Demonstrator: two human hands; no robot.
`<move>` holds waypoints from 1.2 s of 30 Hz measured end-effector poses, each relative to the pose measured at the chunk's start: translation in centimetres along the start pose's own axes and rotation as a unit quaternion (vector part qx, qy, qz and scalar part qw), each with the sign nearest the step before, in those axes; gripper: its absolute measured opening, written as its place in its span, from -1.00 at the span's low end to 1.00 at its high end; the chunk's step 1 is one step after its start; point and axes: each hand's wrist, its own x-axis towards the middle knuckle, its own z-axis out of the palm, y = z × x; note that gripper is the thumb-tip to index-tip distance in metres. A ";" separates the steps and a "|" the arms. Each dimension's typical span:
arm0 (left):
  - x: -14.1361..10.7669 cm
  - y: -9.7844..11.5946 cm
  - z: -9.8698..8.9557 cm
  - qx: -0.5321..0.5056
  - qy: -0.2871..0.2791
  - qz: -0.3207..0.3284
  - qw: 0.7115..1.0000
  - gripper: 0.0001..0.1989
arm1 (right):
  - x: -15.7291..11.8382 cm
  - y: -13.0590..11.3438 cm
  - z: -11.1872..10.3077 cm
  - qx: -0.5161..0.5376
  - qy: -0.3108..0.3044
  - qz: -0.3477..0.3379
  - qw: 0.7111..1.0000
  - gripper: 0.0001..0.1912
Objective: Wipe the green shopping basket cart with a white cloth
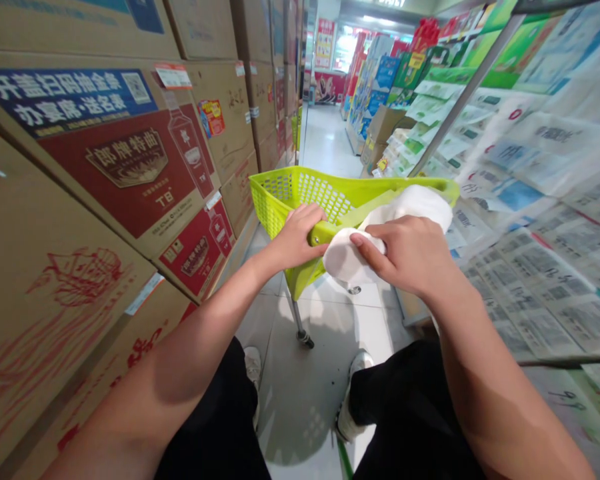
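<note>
While btwn cartons (pixel 130 153), pkgs (pixel 535 287) — L hand (pixel 298 235) on cart (pixel 266 197), R (pixel 411 252) on cloth (pixel 347 257)

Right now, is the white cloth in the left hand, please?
No, the right hand holds the white cloth, while the left hand grips the green cart.

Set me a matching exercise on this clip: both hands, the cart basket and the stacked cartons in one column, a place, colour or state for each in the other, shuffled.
1. Left hand
2. Right hand
3. Cart basket
4. Stacked cartons

A. Lime green, with holes in its walls
B. Fingers closed on a white cloth
C. Along the left side of the picture
D. On the basket's near edge, with no cloth in its grasp

Right pairs: 1-D, 2-B, 3-A, 4-C
</note>
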 end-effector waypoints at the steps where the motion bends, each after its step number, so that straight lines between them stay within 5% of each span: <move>1: 0.0 0.2 0.0 -0.002 -0.002 0.002 1.000 -0.49 | 0.2 0.1 -0.4 -0.006 -0.027 -0.001 1.000 -0.20; 5: 0.1 0.7 0.2 -0.014 -0.016 0.007 1.000 -0.49 | 0.9 0.4 -1.6 -0.015 -0.135 -0.002 0.991 -0.20; 7: 0.1 0.7 0.3 -0.016 -0.021 0.006 1.000 -0.49 | 0.9 0.2 -1.6 -0.018 -0.141 0.007 0.990 -0.21; 12: 0.3 -0.3 0.1 -0.020 -0.009 0.002 1.000 -0.54 | 0.4 -0.7 0.2 -0.025 0.001 0.047 0.999 -0.27; 18: 0.5 -1.2 -0.7 -0.042 0.002 0.025 0.999 -0.37 | 0.1 -0.8 3.6 0.036 0.188 0.002 0.981 -0.33; 21: 0.6 -1.0 -0.9 -0.084 0.011 0.031 0.996 -0.30 | -0.2 -0.1 4.4 0.074 0.230 -0.033 0.970 -0.37; 25: 0.8 -0.8 -0.7 -0.115 0.042 0.020 0.992 -0.34 | -0.4 2.3 3.8 0.159 0.192 -0.105 0.963 -0.29; 30: 0.8 -1.6 0.1 -0.116 0.100 0.016 0.988 -0.37 | 0.6 5.8 3.0 0.169 0.133 -0.105 0.971 -0.38; 36: 0.7 -2.5 0.3 -0.120 0.167 0.011 0.979 -0.44 | 1.7 6.1 2.5 0.175 0.098 -0.117 0.973 -0.42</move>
